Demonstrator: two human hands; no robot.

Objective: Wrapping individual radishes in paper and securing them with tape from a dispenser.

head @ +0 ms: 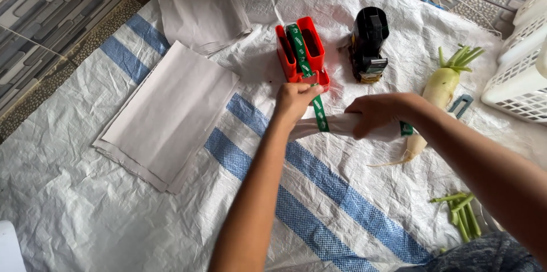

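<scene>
On the white woven sack [171, 215] with blue stripes spread over the floor, beside two paper stacks [171, 112], the right hand [379, 113] clamps a paper-wrapped radish [342, 126] while the left hand [293, 101] pinches green tape [319, 112] from the red dispenser [301, 52].

wrapped radish [364, 126] | white paper, lying level | green tape [319, 113] around its left end
</scene>
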